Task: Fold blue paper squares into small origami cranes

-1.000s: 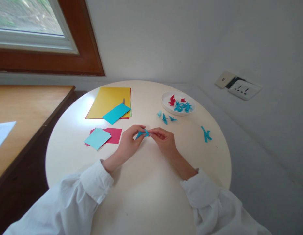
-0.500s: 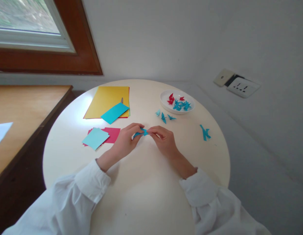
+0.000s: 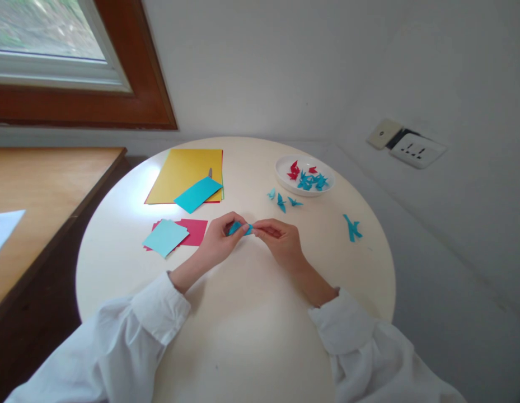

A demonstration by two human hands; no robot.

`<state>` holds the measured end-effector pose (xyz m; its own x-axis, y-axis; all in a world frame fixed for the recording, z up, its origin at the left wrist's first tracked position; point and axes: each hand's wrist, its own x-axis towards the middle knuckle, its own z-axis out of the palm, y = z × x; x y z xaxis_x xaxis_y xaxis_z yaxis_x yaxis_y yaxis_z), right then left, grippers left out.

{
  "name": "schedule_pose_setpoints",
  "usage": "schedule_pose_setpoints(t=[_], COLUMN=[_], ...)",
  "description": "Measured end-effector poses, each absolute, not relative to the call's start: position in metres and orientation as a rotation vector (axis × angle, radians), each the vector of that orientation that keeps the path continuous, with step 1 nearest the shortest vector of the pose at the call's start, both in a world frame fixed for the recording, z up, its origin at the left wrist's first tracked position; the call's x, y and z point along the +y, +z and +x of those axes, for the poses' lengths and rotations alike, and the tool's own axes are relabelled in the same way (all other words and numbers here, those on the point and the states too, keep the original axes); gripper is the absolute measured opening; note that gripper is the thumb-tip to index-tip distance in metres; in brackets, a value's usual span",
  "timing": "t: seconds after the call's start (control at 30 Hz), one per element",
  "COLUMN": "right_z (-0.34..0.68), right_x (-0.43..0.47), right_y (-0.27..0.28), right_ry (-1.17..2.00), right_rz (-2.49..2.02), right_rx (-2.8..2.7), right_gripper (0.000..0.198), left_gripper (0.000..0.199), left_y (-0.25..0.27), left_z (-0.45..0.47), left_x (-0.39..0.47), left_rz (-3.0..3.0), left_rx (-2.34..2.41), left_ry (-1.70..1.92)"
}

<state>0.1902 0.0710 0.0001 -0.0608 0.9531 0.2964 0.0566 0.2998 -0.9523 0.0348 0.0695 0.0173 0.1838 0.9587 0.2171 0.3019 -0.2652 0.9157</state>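
Observation:
Between my two hands is a small piece of folded blue paper (image 3: 234,228), partly covered by fingers. My left hand (image 3: 221,238) is closed on its left part, thumb pressed along the near side. At the paper's right tip, my right hand (image 3: 280,238) pinches with thumb and fingertips. Just beyond the hands lie three small folded paper cranes: a pale one (image 3: 271,194), a blue one (image 3: 281,202) and another blue one (image 3: 294,201). Left of my left hand, pale blue paper squares (image 3: 165,237) overlap pinkish-red paper squares (image 3: 196,232).
A white dish (image 3: 280,178) at the back right holds red and blue folded cranes. Yellow sheets (image 3: 188,168) lie back left under a blue paper rectangle (image 3: 198,195), with a scissors-like tool (image 3: 210,173) partly hidden. Blue paper strips (image 3: 352,228) lie near the right edge of the round table (image 3: 251,336).
My left thumb and fingers have shifted on the folded blue paper, which shows at a slightly different angle. My right hand keeps its pinch at the right tip.

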Motion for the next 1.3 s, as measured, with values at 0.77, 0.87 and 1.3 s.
schedule_pose_setpoints(t=[0.77,0.87,1.3], right_z=[0.1879,0.1871,0.1839], right_x=[0.0725,0.0711,0.0702], right_y=[0.0026,0.0048,0.0038], right_ry=[1.105,1.111,1.087], right_rz=[-1.004,-1.014,-1.048], right_rx=[-1.321,-1.333,-1.253], right_gripper=[0.016,0.017,0.021], left_gripper=[0.010,0.010,0.017], left_y=[0.0194,0.0194,0.0185], left_z=[0.0355,0.0361,0.0374], left_x=[0.0669,0.0658,0.0645], left_rz=[1.743,1.725,1.608], left_rx=[1.140,1.141,1.128], left_ry=[1.193,1.205,1.229])
